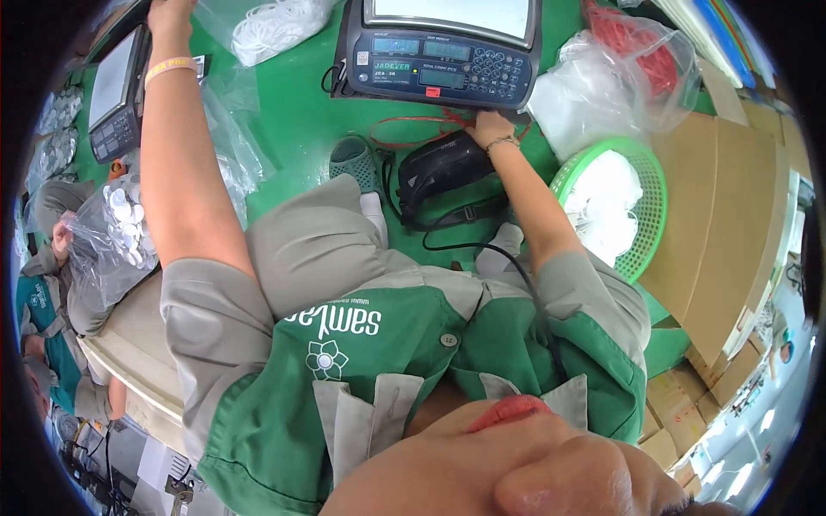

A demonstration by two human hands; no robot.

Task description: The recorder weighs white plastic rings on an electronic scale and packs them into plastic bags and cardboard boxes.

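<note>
Left of both grips, a co-worker's hand (63,238) is seen at a clear plastic bag (90,273) of flat white discs (126,215); spilling could be caused by a knock from the left arm, near which it hangs. The left hand (175,10) is cut off by the upper edge, so whether anything is held there cannot be told; a small dark scale with a white plate (112,82) is placed just beside its forearm. A long, soft-looking black pouch (445,168) lies at the right hand (493,127), its right end touched; how tightly the fingers are closed is hidden. Just beyond that grip stands a large dark-blue counting scale (440,64), which could be bumped if the pouch were lifted carelessly. A thin black cable (522,273) below the grip could be snagged by the right forearm, and a loose thin red cord (454,119) could be caught under the pouch. Right of the grip, a round bright-green plastic basket (658,185) could be tipped by an elbow swung outward.

Counted: two scales, one pouch, one cable, one basket; the discs overlap too much to be counted.
</note>
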